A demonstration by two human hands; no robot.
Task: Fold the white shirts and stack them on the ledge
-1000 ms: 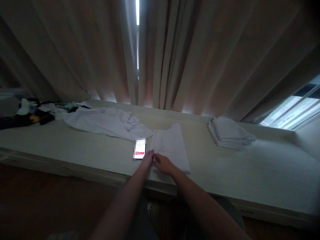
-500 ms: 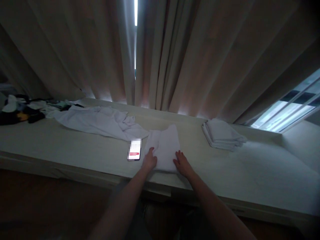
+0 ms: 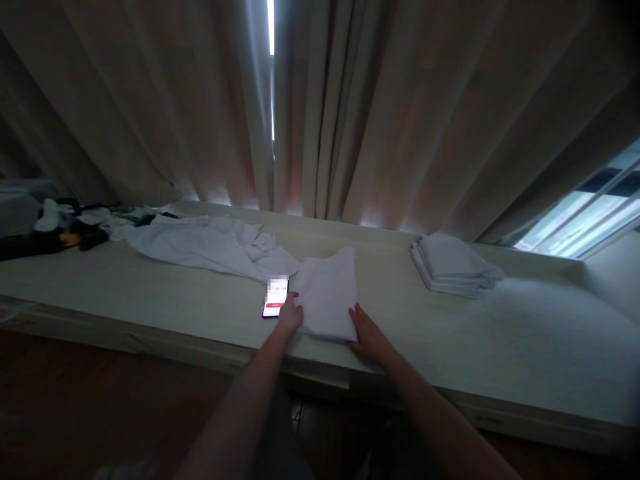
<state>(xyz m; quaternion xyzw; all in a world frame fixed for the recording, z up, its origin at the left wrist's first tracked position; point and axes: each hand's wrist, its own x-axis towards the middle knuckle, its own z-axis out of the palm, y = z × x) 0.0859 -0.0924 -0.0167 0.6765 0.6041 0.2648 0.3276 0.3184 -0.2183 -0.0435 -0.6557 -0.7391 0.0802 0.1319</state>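
A folded white cloth lies on the long pale ledge in front of me. My left hand rests at the cloth's near left corner, fingers bent on its edge, beside a lit phone. My right hand lies flat and open against the cloth's near right corner.
A crumpled white garment spreads to the left of the phone. A stack of folded white cloths sits at the right. Dark clutter lies at the far left. Heavy curtains hang behind; a window strip shows at right.
My hands went from together at the cloth's near edge to apart at its two near corners. The cloth now looks shorter and squarer.
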